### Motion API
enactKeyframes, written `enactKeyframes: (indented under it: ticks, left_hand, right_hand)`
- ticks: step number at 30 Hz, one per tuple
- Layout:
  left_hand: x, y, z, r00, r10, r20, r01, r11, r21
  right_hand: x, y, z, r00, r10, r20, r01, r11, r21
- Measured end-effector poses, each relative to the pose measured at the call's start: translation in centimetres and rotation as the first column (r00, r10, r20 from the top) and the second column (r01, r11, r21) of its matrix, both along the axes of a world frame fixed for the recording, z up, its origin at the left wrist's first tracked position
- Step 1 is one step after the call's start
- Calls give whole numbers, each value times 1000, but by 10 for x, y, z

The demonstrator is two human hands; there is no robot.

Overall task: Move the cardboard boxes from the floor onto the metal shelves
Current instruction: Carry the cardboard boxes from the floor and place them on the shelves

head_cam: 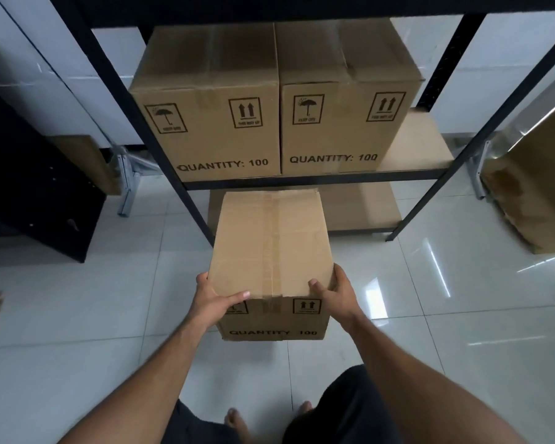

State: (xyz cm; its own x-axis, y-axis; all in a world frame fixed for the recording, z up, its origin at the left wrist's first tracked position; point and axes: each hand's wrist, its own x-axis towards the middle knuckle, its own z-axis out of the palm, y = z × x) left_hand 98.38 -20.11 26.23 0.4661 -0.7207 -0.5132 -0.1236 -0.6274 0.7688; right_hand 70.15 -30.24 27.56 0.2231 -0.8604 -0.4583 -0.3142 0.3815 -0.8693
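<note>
Two hands, left hand (217, 304) and right hand (335, 291), each grip clasping a taped cardboard box (271, 245), two boxes (276, 100) sitting on the metal shelf (414, 161) behind

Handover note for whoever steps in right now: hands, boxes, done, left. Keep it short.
Left hand: grips the near left top corner of the held box, thumb on top.
Right hand: grips the near right top corner of the same box.
Held box: taped top up, in front of the metal shelves; whether it is off the floor cannot be told.
Done: left shelf box and right shelf box sit side by side on the middle shelf.
Left: shelve the held box. The bottom shelf board behind it looks free; bare board also shows right of the two shelved boxes.
</note>
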Motion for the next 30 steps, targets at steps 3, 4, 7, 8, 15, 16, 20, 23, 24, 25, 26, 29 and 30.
enactKeyframes:
  ticks: [3, 4, 7, 8, 15, 16, 20, 23, 24, 25, 26, 29, 30]
  left_hand:
    - [7, -14, -28, 1000, 8, 17, -7, 999, -50]
    - [10, -19, -37, 1000, 11, 21, -9, 998, -64]
    - [21, -35, -63, 999, 2, 40, 2, 994, -109]
    - [25, -40, -73, 999, 0, 46, 6, 992, -125]
    - [50, -63, -133, 994, -1, 108, 23, 979, -204]
    - [53, -66, -140, 992, -1, 127, 28, 976, -217]
    - [63, -75, -167, 985, -8, 172, 58, 956, -288]
    - [66, -78, -179, 976, 2, 216, 73, 939, -337]
    - [68, -79, -180, 969, 8, 248, 83, 931, -354]
    - [70, -82, -179, 961, 12, 275, 96, 923, -373]
    - [72, -84, -178, 954, 9, 299, 114, 913, -391]
    - [77, -87, -178, 919, -30, 394, 196, 901, -387]
    - [78, -87, -179, 903, -47, 427, 214, 911, -352]
  right_hand:
    - [9, -15, -27, 1000, -4, 17, 5, 999, -43]
    - [12, -19, -35, 1000, -7, 26, 8, 998, -58]
    - [22, -30, -59, 999, -16, 44, 20, 993, -112]
    - [26, -35, -68, 999, -15, 49, 21, 991, -131]
    - [46, -61, -123, 992, 28, 121, -7, 986, -168]
    - [47, -64, -132, 990, 42, 136, -18, 985, -173]
    - [49, -72, -160, 988, 93, 127, -59, 966, -252]
    - [54, -77, -173, 986, 154, 58, -128, 942, -311]
    - [57, -78, -176, 987, 156, 29, -137, 933, -333]
    - [61, -82, -177, 990, 142, 0, -133, 927, -351]
    - [64, -84, -178, 992, 126, -25, -126, 922, -366]
    - [69, -89, -183, 990, 119, -76, -139, 902, -408]
    - [70, -92, -184, 988, 126, -87, -151, 897, -416]
